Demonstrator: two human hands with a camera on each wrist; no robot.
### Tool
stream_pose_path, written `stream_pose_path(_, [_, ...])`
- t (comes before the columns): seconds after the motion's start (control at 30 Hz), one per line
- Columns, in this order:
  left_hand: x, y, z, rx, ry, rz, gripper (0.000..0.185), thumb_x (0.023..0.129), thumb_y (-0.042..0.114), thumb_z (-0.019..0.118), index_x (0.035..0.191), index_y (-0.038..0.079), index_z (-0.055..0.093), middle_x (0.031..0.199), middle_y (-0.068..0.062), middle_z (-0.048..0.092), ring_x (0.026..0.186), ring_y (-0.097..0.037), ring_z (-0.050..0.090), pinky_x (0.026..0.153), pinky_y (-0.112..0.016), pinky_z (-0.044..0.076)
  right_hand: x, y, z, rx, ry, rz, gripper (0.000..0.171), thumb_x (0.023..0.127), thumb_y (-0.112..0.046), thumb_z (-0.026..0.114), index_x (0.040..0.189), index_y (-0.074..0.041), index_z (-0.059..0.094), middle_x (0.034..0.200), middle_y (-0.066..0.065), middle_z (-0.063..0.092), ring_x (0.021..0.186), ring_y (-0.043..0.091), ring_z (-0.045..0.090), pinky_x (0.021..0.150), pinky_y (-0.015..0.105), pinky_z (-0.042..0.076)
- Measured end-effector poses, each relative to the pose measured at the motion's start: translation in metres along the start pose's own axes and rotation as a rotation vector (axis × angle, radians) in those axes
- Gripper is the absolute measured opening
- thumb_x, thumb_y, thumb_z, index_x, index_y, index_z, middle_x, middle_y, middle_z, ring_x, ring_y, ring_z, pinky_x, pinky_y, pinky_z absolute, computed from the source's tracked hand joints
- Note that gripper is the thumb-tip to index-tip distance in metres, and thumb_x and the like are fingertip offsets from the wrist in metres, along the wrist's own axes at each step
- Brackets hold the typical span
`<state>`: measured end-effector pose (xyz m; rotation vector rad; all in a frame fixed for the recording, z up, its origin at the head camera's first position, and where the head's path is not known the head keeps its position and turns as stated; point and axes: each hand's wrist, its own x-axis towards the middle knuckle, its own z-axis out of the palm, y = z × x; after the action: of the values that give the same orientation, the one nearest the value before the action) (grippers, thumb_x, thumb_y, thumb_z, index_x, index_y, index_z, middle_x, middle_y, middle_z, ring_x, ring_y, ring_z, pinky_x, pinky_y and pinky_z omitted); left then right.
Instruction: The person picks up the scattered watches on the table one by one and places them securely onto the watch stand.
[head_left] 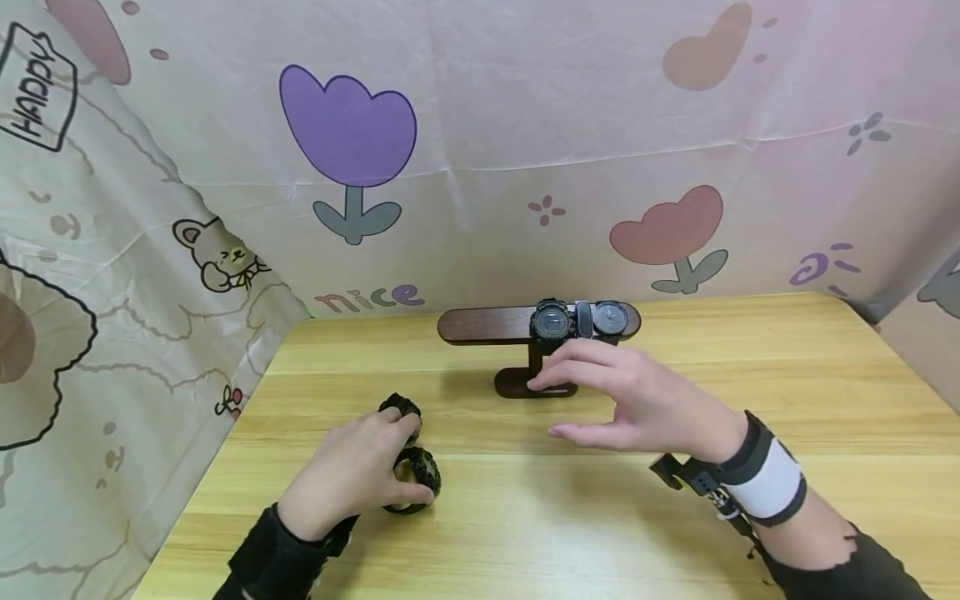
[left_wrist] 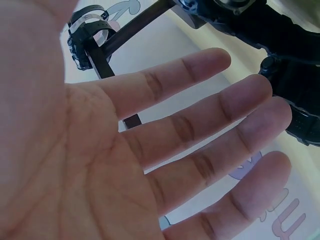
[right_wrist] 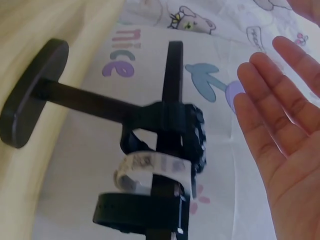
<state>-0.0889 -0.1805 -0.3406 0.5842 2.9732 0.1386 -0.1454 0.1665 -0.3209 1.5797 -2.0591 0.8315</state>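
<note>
Two dark, chunky wristwatches lie on the table at the left in the head view: a farther watch point(head_left: 402, 405) and a nearer watch point(head_left: 427, 468), both with straps looped. My left hand point(head_left: 345, 467) reaches over them, fingers by the farther one and thumb beside the nearer one. In the left wrist view its fingers point(left_wrist: 200, 120) stretch out nearly straight, tips near the dark straps; contact is unclear. My right hand point(head_left: 637, 400) hovers in front of the brown watch stand point(head_left: 483, 326), fingers extended, holding nothing.
On the stand's right half sit a round black watch point(head_left: 551, 321), a narrow band with a dark oblong face point(head_left: 583, 318) and another round-faced watch point(head_left: 611, 317). A printed cloth point(head_left: 495, 100) hangs behind the wooden table point(head_left: 495, 533).
</note>
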Motion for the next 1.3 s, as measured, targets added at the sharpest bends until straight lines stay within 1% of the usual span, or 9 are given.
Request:
stream_pose_path(0.2, [0.001, 0.001, 0.002, 0.023, 0.001, 0.000, 0.078, 0.066, 0.059, 0.098, 0.121, 0.009, 0.071, 0.103, -0.004, 0.069, 0.087, -0.024, 0.066, 0.058, -0.045, 0.055, -0.002, -0.001, 0.010, -0.019, -0.091, 0.042, 0.040, 0.094, -0.033, 0.084, 0.129, -0.018, 0.072, 0.122, -0.006, 0.070, 0.110, 0.007, 0.066, 0.098, 0.017, 0.054])
stream_pose_path(0.37, [0.001, 0.001, 0.004, 0.054, 0.011, 0.022, 0.080, 0.065, 0.062, 0.097, 0.119, 0.009, 0.071, 0.101, -0.004, 0.068, 0.086, -0.023, 0.067, 0.060, -0.045, 0.057, -0.004, -0.001, 0.021, -0.008, -0.122, 0.048, 0.042, 0.092, -0.033, 0.086, 0.129, -0.018, 0.071, 0.122, -0.007, 0.070, 0.108, 0.005, 0.067, 0.096, 0.017, 0.055])
stream_pose_path(0.47, [0.002, 0.000, 0.006, 0.065, 0.013, 0.039, 0.082, 0.064, 0.063, 0.097, 0.119, 0.008, 0.071, 0.102, -0.004, 0.068, 0.086, -0.023, 0.067, 0.061, -0.044, 0.058, -0.005, -0.001, 0.027, -0.002, -0.136, 0.049, 0.041, 0.093, -0.034, 0.085, 0.129, -0.019, 0.071, 0.123, -0.008, 0.070, 0.109, 0.005, 0.068, 0.096, 0.017, 0.056])
stream_pose_path(0.57, [0.002, 0.000, 0.006, 0.073, 0.008, 0.041, 0.082, 0.064, 0.063, 0.097, 0.120, 0.008, 0.072, 0.104, -0.005, 0.069, 0.087, -0.024, 0.068, 0.062, -0.044, 0.059, -0.007, 0.000, 0.033, 0.003, -0.157, 0.062, 0.041, 0.094, -0.036, 0.084, 0.129, -0.020, 0.071, 0.124, -0.009, 0.070, 0.112, 0.005, 0.068, 0.097, 0.020, 0.057])
stream_pose_path(0.77, [0.002, 0.002, 0.008, 0.071, -0.010, 0.033, 0.083, 0.065, 0.061, 0.098, 0.123, 0.007, 0.073, 0.108, -0.008, 0.071, 0.093, -0.028, 0.069, 0.066, -0.046, 0.061, -0.010, 0.000, 0.043, 0.008, -0.204, 0.094, 0.039, 0.097, -0.036, 0.081, 0.130, -0.021, 0.070, 0.125, -0.008, 0.070, 0.113, 0.008, 0.069, 0.096, 0.028, 0.060])
stream_pose_path(0.9, [0.003, 0.003, 0.008, 0.071, -0.021, 0.028, 0.084, 0.064, 0.061, 0.098, 0.124, 0.007, 0.073, 0.108, -0.008, 0.072, 0.092, -0.028, 0.070, 0.067, -0.046, 0.061, -0.010, 0.000, 0.047, 0.013, -0.243, 0.121, 0.038, 0.098, -0.038, 0.079, 0.131, -0.022, 0.070, 0.125, -0.007, 0.069, 0.113, 0.009, 0.069, 0.097, 0.029, 0.060])
stream_pose_path(1.03, [0.003, 0.005, 0.007, 0.061, -0.041, 0.018, 0.083, 0.063, 0.060, 0.099, 0.122, 0.007, 0.073, 0.107, -0.008, 0.071, 0.091, -0.027, 0.069, 0.065, -0.046, 0.061, -0.011, 0.001, 0.050, 0.014, -0.254, 0.127, 0.039, 0.097, -0.038, 0.080, 0.130, -0.021, 0.070, 0.126, -0.007, 0.069, 0.115, 0.009, 0.069, 0.099, 0.029, 0.060])
stream_pose_path(1.3, [0.004, 0.007, 0.009, 0.046, -0.068, -0.001, 0.071, 0.064, 0.055, 0.101, 0.111, 0.009, 0.074, 0.099, -0.004, 0.068, 0.087, -0.024, 0.068, 0.063, -0.045, 0.060, -0.012, 0.001, 0.053, 0.005, -0.277, 0.152, 0.039, 0.097, -0.041, 0.079, 0.130, -0.021, 0.071, 0.127, -0.007, 0.069, 0.117, 0.010, 0.068, 0.100, 0.032, 0.060])
